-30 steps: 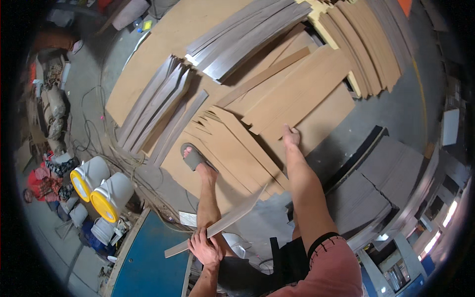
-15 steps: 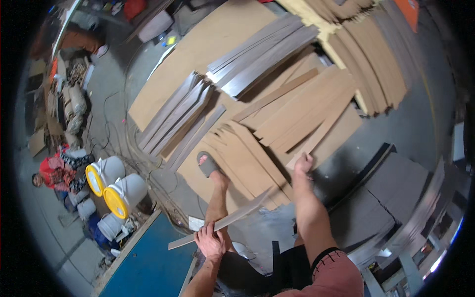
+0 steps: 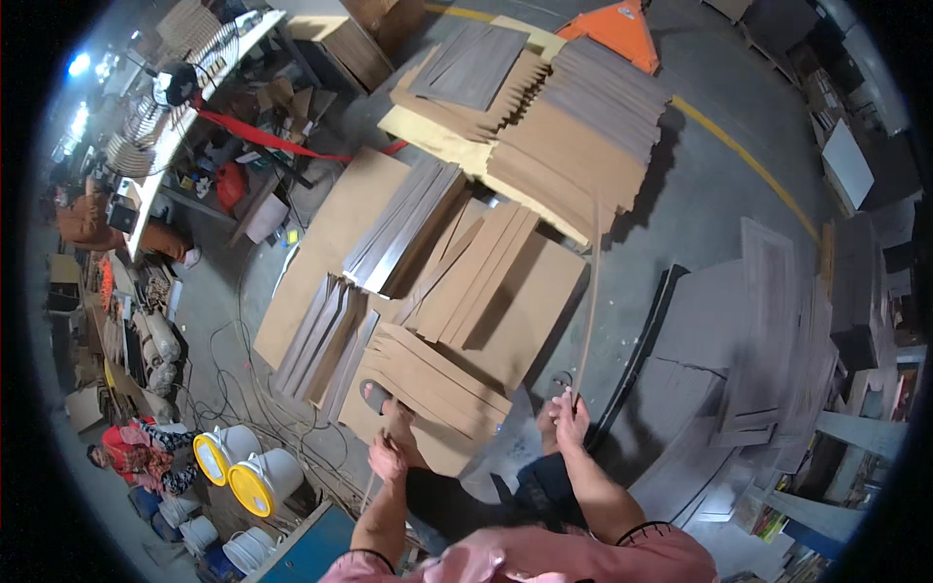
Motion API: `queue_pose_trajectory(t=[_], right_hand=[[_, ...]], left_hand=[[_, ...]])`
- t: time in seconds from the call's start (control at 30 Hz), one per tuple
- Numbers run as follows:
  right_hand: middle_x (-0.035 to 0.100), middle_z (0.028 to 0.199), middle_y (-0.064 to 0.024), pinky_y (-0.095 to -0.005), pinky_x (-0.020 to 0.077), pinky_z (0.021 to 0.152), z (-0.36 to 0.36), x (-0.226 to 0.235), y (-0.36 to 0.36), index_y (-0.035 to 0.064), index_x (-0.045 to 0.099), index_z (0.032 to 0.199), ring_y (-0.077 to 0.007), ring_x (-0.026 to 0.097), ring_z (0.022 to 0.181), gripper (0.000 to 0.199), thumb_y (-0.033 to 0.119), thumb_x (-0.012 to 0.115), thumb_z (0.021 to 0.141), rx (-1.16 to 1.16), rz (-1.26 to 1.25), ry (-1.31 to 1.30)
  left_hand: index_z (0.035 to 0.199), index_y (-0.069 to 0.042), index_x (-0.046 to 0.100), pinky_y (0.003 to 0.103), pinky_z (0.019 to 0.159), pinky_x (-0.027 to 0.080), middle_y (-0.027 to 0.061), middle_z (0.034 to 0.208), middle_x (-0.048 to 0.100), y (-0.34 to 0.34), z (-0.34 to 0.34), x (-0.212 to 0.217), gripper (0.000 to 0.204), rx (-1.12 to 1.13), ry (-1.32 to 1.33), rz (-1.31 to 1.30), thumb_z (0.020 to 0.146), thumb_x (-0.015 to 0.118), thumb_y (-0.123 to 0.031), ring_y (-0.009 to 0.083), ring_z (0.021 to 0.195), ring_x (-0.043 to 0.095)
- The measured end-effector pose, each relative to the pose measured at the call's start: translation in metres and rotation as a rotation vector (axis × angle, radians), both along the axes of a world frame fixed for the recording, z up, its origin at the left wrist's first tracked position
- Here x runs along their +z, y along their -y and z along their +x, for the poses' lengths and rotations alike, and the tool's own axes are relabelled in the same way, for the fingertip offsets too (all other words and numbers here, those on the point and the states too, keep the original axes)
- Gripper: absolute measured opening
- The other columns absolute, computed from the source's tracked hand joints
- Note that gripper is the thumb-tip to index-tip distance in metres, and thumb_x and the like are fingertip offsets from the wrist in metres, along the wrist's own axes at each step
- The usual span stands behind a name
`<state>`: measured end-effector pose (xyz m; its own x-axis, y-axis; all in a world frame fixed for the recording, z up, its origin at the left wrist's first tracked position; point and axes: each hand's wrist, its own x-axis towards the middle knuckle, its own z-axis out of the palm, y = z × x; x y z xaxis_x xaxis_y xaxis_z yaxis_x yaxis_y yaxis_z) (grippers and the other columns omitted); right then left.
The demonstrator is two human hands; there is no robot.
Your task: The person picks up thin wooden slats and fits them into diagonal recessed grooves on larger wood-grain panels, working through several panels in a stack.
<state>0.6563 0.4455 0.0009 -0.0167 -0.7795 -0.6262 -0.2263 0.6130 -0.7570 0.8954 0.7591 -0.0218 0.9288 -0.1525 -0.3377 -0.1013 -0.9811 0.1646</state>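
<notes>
My right hand (image 3: 570, 416) is closed around the near end of a long thin strip (image 3: 589, 291), a narrow, flat, brown length of board that rises edge-on away from me over the grey concrete floor (image 3: 700, 194). My left hand (image 3: 387, 457) is curled shut as well; a slim pale piece runs down from it, though I cannot tell just what it is or how firmly my grip has it.

Between my hands lies a fanned heap of brown fibreboard panels (image 3: 428, 384), smooth and matt, with squared edges, overlapping like cards. My sandalled foot (image 3: 377, 396) rests on the near ones. Beyond them sit darker grey-faced slats (image 3: 403, 228) in slanting bundles, and farther off a tall stack of boards (image 3: 564, 146), brown below and grey on top, with an orange pallet truck (image 3: 622, 29) behind it.

To my right, dark grey panels (image 3: 768, 321) lie spread flat, edged by a curved black strip (image 3: 641, 350) just beside the board I hold. A yellow line (image 3: 748, 160) crosses the floor there.

To my left, black cables (image 3: 228, 384) trail over the floor toward white buckets with yellow lids (image 3: 233, 466); I cannot see inside them. A person in red (image 3: 131, 452) crouches near them. A blue surface (image 3: 306, 549) shows at the lower edge, and a large round fan (image 3: 160, 112) stands over a cluttered bench (image 3: 209, 68).
</notes>
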Motion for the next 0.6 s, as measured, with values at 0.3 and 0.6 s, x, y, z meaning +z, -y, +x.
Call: queue_pose_trajectory(t=[0.3, 0.6], right_hand=[[0.067, 0.085, -0.0034, -0.0277, 0.0477, 0.058, -0.157, 0.12, 0.101, 0.0009, 0.062, 0.118, -0.0107, 0.059, 0.061, 0.03, 0.027, 0.064, 0.104, 0.003, -0.122, 0.078], [0.057, 0.065, -0.0027, -0.0277, 0.0418, 0.049, -0.27, 0.153, 0.112, 0.002, 0.059, 0.101, -0.0116, 0.053, 0.051, 0.031, 0.032, 0.065, 0.103, -0.101, -0.25, 0.052]], left_hand=[[0.125, -0.013, 0.064, 0.056, 0.085, 0.052, 0.0223, 0.109, 0.069, 0.058, -0.07, 0.135, 0.03, -0.088, 0.163, -0.106, 0.101, 0.055, -0.029, 0.0456, 0.103, 0.065], [0.121, -0.003, 0.067, 0.05, 0.096, 0.053, 0.0286, 0.114, 0.071, 0.06, -0.173, 0.15, 0.061, 0.005, -0.285, 0.082, 0.097, 0.054, -0.058, 0.0443, 0.112, 0.067]])
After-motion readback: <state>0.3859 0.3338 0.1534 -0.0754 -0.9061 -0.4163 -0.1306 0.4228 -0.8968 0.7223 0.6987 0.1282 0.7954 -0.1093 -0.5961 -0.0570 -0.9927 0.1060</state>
